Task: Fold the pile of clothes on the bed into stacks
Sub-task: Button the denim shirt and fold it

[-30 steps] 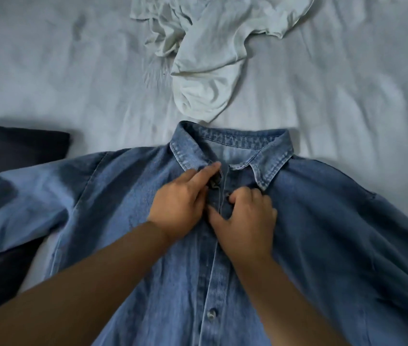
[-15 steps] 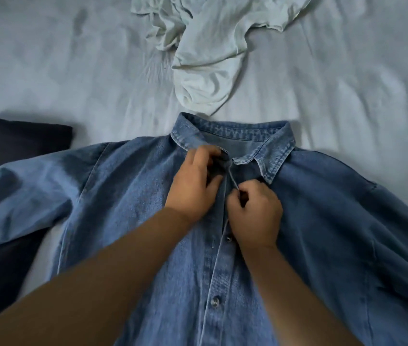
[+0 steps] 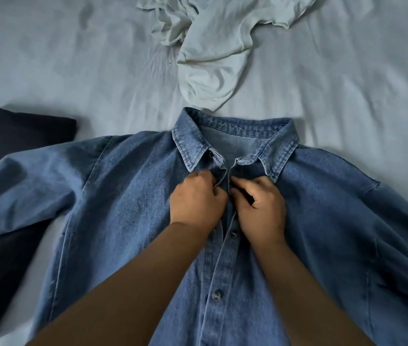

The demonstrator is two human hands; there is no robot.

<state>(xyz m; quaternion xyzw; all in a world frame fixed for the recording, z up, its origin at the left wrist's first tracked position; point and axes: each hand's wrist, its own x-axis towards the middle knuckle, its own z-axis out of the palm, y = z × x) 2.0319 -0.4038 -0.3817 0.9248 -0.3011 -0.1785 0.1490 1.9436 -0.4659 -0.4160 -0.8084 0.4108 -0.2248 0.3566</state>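
On the pale grey bed (image 3: pixel 48 71) a blue denim button-up shirt (image 3: pixel 128 196) lies face up, its placket just below the collar pinched by the curled fingers of the left hand (image 3: pixel 195 198) and right hand (image 3: pixel 260 206), a dark navy folded cloth (image 3: pixel 10 136) under its left sleeve, a crumpled white T-shirt (image 3: pixel 218 58) just beyond its collar.

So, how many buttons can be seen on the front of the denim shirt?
2. One button sits just below the hands; a second button lies lower on the denim shirt, between the forearms. Others may be hidden under the fingers or arms.
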